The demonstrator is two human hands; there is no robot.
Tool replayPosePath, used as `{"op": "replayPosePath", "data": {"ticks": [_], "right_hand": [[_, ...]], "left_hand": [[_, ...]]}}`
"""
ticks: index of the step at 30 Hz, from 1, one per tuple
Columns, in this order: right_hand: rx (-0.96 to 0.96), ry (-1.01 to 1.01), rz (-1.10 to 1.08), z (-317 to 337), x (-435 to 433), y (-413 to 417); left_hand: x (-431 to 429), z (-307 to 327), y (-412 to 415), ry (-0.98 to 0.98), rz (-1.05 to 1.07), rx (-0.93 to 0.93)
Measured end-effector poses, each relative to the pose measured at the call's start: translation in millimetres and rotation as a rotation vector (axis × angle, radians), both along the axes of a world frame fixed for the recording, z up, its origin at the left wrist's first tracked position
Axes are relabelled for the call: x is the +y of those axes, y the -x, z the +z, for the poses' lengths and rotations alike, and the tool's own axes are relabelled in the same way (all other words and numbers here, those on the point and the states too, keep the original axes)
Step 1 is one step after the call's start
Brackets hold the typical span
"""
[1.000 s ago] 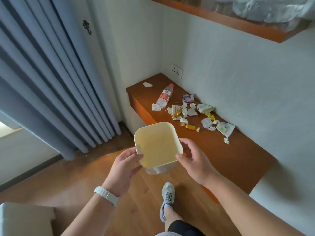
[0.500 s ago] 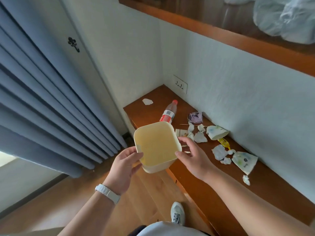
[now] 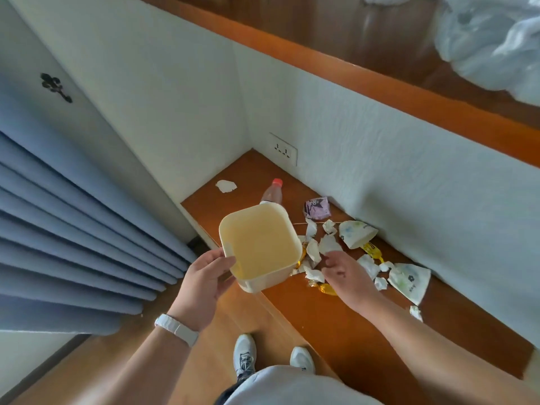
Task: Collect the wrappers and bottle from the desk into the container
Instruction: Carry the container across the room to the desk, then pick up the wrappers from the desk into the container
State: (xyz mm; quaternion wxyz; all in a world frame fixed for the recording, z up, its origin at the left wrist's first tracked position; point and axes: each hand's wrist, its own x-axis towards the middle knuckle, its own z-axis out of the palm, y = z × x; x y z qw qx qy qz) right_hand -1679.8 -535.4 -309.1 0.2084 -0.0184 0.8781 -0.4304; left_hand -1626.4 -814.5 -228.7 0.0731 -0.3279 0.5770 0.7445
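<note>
White wrappers (image 3: 317,252) lie just beyond right hand (image 3: 347,276).

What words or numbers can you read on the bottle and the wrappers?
None can be read.
Bottle: label hidden behind the container.
Yellow wrapper: dark print, too blurred.
Purple wrapper: cartoon picture, no readable words.
White flowered packet: small dark marks, too small.
Wall socket: no text visible.

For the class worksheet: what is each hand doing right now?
Left hand: closed on the cream square plastic container.
Right hand: open above the white crumpled wrappers, holding nothing.
</note>
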Motion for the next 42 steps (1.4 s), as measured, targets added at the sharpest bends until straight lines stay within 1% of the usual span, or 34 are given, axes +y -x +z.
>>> {"op": "replayPosePath", "data": {"ticks": [3,7,10,13,19,23,25,29,31,34,38,42], "right_hand": [[-0.042,-0.236,0.008,-37,11,-8],[0.031,-0.470,0.104,-62,11,-18],[0.100,-0.580,0.149,-73,9,-23],[0.106,-0.629,0.134,-77,7,-29],[0.051,-0.587,0.004,-69,-2,-38],[0.036,-0.456,-0.172,-40,-11,-36],[0.094,-0.373,-0.271,-15,-15,-26],[0.317,-0.210,-0.366,54,-33,2],[0.405,-0.160,-0.347,86,-46,12],[0.474,-0.167,-0.206,112,-67,20],[0.465,-0.219,-0.004,115,-85,21],[0.404,-0.206,0.055,107,-91,20]], "left_hand": [[-4,0,12,-0.007,-0.062,-0.013],[-13,2,26,-0.009,-0.125,-0.022],[-20,3,33,-0.006,-0.160,-0.033],[-26,3,40,0.000,-0.204,-0.049],[-33,7,53,-0.010,-0.265,-0.052],[-38,12,63,-0.003,-0.286,-0.048],[-40,15,68,0.016,-0.303,-0.043],[-41,21,73,0.066,-0.349,-0.027],[-40,23,74,0.081,-0.359,-0.016],[-39,25,76,0.092,-0.378,-0.017],[-43,23,77,0.118,-0.354,-0.008],[-50,22,79,0.155,-0.328,0.016]]}}
